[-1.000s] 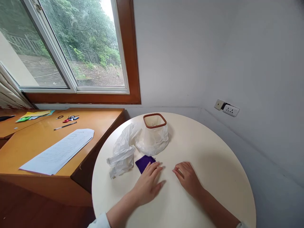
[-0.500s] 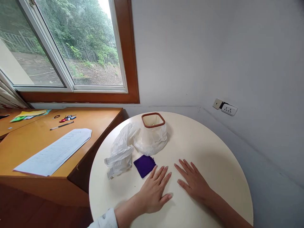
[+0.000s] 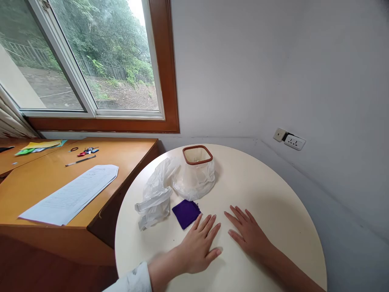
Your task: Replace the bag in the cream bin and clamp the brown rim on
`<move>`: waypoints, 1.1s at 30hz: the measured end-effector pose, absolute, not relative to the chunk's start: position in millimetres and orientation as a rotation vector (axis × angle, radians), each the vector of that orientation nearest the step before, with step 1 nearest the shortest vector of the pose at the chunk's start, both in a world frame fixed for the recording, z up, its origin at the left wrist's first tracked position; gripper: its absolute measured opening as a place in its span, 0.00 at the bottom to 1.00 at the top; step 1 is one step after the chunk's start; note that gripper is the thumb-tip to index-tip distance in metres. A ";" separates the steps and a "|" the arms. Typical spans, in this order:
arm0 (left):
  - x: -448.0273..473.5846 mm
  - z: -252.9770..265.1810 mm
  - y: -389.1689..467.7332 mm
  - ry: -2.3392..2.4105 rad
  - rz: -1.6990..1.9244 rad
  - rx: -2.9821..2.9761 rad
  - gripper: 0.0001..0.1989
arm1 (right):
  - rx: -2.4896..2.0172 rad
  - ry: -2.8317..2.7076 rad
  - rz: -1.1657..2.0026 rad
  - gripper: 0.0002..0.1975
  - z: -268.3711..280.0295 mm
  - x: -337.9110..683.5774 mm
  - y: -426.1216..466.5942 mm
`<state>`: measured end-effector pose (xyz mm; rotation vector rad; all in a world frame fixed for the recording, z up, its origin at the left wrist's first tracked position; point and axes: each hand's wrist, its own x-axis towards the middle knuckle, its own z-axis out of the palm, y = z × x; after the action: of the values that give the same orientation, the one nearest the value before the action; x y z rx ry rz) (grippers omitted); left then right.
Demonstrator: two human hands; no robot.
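My left hand (image 3: 199, 245) lies flat on the round white table (image 3: 258, 174), fingers spread and holding nothing. Its fingertips reach the near right corner of a folded purple cloth (image 3: 186, 213). To the right, my right hand (image 3: 249, 231) also rests palm down with its fingers apart, nothing in it. Behind the cloth stands a small bin with a brown square rim (image 3: 198, 163), its lower part wrapped in a thin white plastic bag (image 3: 194, 182). The loose part of this bag (image 3: 154, 198) spreads crumpled to the left of the bin.
A wooden desk (image 3: 130, 150) adjoins on the left, bearing paper sheets (image 3: 73, 194), a pen (image 3: 80, 161), keys (image 3: 88, 151) and coloured papers (image 3: 41, 147). A window (image 3: 121, 61) is above it. The wall on the right has a socket (image 3: 294, 142).
The whole view has shifted very slightly. Both hands and the things on the table keep their places.
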<state>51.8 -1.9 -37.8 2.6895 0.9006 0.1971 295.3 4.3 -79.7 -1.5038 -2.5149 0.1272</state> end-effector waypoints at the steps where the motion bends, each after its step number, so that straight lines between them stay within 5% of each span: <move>1: 52.2 -34.7 -0.4 0.905 0.246 2.664 0.28 | -1.485 -2.492 0.113 0.24 -78.0 294.6 6.4; 6: 49.6 -16.1 16.4 1.091 0.638 2.390 0.11 | -1.321 -2.295 -0.004 0.16 -45.5 280.1 34.5; 13: 39.4 -11.1 47.4 1.385 1.015 2.082 0.14 | -1.131 -2.163 -0.081 0.16 31.1 225.3 110.5; 20: 32.0 -13.8 61.1 1.417 1.201 2.003 0.07 | -1.144 -2.323 0.045 0.12 48.9 189.8 165.7; 33: 37.6 -23.4 102.1 1.342 1.189 1.800 0.54 | -1.077 -2.329 0.229 0.05 56.3 238.1 97.2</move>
<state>37.6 102.1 -23.4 1.8002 1.3418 1.1891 238.1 97.2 56.3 -1.0769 -2.3288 0.2294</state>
